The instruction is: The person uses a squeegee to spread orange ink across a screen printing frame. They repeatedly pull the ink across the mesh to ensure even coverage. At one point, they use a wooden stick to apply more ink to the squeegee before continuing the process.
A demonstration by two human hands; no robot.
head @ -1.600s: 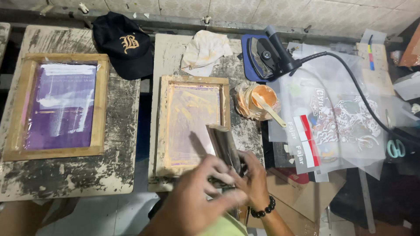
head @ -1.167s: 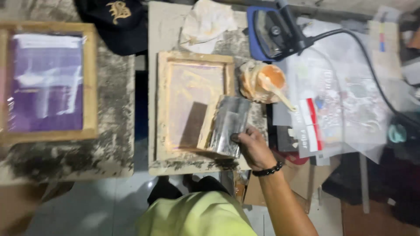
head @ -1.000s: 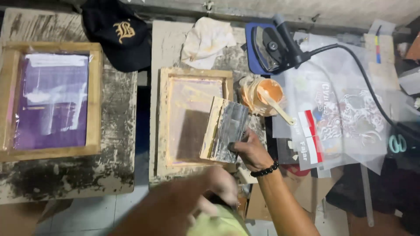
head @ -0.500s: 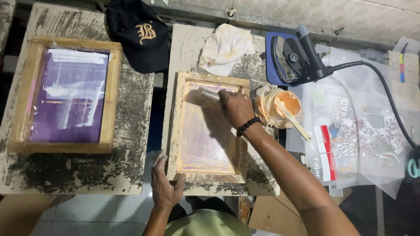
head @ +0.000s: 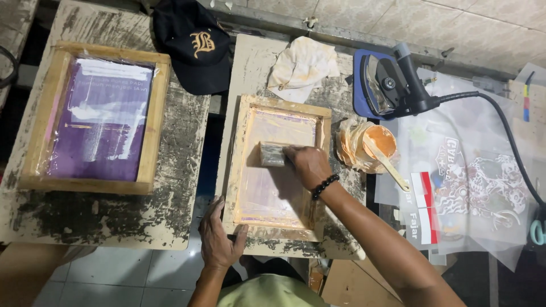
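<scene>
A squeegee (head: pixel 273 154) is gripped by the closed fingers of the right hand (head: pixel 307 165) and is held flat on the mesh inside a wooden screen frame (head: pixel 280 165), in the frame's upper half. The frame lies on the middle tabletop (head: pixel 244 74), reaching down to its near edge. The frame's near left corner is pressed by the left hand (head: pixel 219 239), fingers spread open over the wood and the tabletop edge. Just right of the frame, a tub of orange ink (head: pixel 378 142) with a stick in it is seen. A stained rag (head: pixel 301 67) lies at the far edge. On the left tabletop (head: pixel 102 216) a second frame (head: pixel 96 116) with a purple screen is placed, and a black cap (head: pixel 193 45) at its far right corner.
</scene>
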